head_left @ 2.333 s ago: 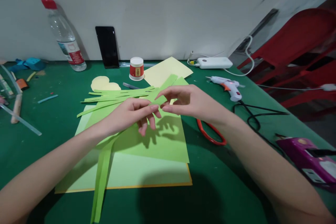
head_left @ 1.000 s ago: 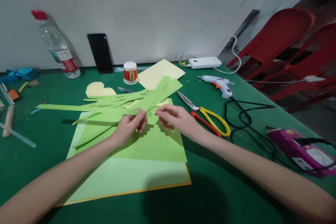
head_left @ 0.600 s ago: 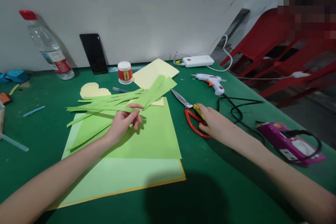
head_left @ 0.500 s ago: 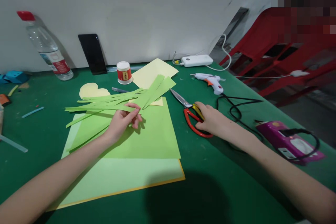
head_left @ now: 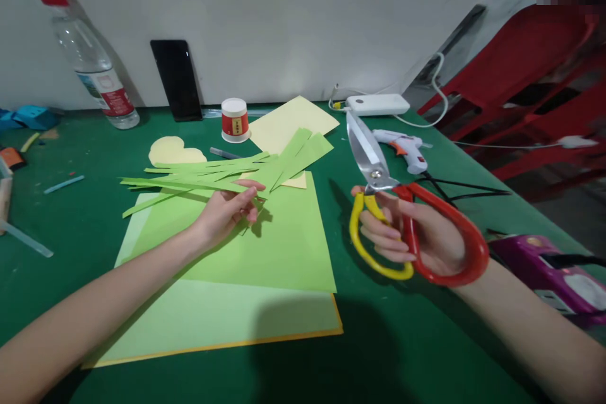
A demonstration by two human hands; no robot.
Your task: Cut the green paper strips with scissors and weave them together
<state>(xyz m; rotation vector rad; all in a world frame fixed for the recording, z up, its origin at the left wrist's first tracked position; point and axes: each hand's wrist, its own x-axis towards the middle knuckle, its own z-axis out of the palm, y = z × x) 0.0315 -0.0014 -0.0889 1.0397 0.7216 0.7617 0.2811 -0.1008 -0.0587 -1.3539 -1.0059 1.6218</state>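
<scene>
Scissors (head_left: 375,173) with one yellow and one red handle are lifted off the table, blades together and pointing up and away. My right hand (head_left: 402,233) is closed on them, its fingers through the handle loops. Between the thumb and fingers of my left hand (head_left: 231,209) is a thin green paper strip (head_left: 180,184). Under and beyond that hand lie several more cut green strips (head_left: 293,161), loosely crossed. They rest on a bright green sheet (head_left: 265,252), which overlaps a paler green sheet (head_left: 213,315) with a yellow edge below.
Along the wall stand a water bottle (head_left: 101,76), a black phone (head_left: 177,81) and a red-and-white paper cup (head_left: 235,121). Cream paper (head_left: 293,123) and a rounded cream cutout (head_left: 173,153) lie behind the strips. To the right are a glue gun (head_left: 408,148), a white power strip (head_left: 379,104) and a purple socket box (head_left: 544,265).
My right hand has picked the scissors up from the table and turned them upright. My left hand stays on the strip, nearly still. The view has shifted slightly.
</scene>
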